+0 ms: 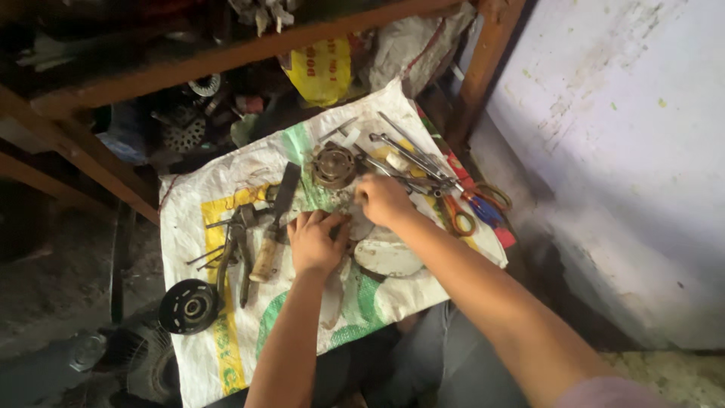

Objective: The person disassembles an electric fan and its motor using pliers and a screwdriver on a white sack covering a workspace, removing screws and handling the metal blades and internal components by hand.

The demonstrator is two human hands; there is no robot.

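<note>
Hands, L (316,242) & R (384,199), both curled onto fan blades (387,257) on sack (226,347); prob. dismantling step, needs firm grip beside rusty hub (334,165).

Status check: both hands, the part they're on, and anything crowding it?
Left hand and right hand both pressed on a pale fan blade piece on the woven sack. Grip hidden. Round metal rotor and wooden-handled file close by.

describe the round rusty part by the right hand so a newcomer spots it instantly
Start at the white woven sack spread on the floor. Near its far edge, just left of the right hand, sits a round rusty metal part. It is the only brown disc; the pulley is black.
</note>
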